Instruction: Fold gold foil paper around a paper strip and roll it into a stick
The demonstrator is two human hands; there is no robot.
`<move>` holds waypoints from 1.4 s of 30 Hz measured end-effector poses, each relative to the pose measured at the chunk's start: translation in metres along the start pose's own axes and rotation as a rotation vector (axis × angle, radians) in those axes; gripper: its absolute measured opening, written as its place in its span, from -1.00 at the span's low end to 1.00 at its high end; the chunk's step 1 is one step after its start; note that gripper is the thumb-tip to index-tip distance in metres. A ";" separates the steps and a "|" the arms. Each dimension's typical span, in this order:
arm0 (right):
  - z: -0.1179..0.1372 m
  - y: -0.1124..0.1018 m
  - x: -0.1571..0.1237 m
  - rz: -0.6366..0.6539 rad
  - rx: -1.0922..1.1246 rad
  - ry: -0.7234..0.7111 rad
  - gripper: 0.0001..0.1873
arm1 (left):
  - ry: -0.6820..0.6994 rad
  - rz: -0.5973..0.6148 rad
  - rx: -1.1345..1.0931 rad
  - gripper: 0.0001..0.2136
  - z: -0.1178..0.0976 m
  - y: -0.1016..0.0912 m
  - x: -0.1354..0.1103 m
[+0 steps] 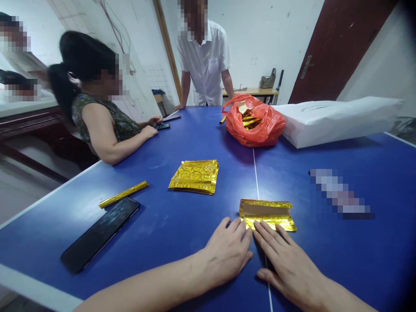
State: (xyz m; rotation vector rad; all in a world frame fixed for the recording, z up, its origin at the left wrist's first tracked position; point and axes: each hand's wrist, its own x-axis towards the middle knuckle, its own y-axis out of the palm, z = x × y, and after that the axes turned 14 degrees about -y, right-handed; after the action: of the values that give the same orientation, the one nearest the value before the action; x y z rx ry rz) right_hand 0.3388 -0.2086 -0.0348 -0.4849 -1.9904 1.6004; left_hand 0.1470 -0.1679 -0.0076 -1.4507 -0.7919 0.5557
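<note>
A sheet of gold foil paper [268,209], partly folded, lies in front of me on the blue table. Its far edge stands up, and the pale inside shows as a strip. My left hand [227,249] rests at the sheet's near left corner, fingers slightly bent with their tips on the foil. Beside it, my right hand [286,260] lies with fingers stretched out, their tips touching the near edge. Neither hand grips anything that I can see. Farther left is a flat stack of gold foil pieces [195,177], and beyond that a thin gold roll [124,194].
A black phone [100,234] lies at the left, touching or close to the roll. A red plastic bag [253,123] with gold pieces and a white package [338,121] stand at the back. A blurred object [339,193] lies right. People are at the left and far sides.
</note>
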 end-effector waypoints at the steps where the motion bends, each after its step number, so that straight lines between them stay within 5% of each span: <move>1: -0.001 0.000 -0.001 -0.006 -0.024 0.007 -0.32 | 0.003 0.001 0.003 -0.63 0.000 0.000 0.000; 12: -0.016 -0.005 -0.011 -0.027 -0.286 0.237 -0.46 | 0.000 -0.009 0.006 -0.60 0.002 0.002 0.000; 27: -0.009 -0.013 -0.001 -0.101 -0.237 0.178 -0.56 | -0.049 -0.064 0.051 -0.56 0.003 0.005 -0.001; 35: -0.010 0.000 0.001 -0.235 -0.108 0.023 -0.63 | 0.008 -0.058 0.061 -0.79 -0.001 0.000 0.002; 42: -0.024 0.002 0.000 -0.270 -0.043 0.052 -0.67 | -0.020 -0.033 -0.001 -0.90 0.001 0.005 0.004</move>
State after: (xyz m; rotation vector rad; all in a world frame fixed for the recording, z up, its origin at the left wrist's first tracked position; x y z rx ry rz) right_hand 0.3530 -0.1891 -0.0329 -0.2565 -1.9603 1.3688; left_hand 0.1491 -0.1638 -0.0119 -1.4324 -0.8308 0.5456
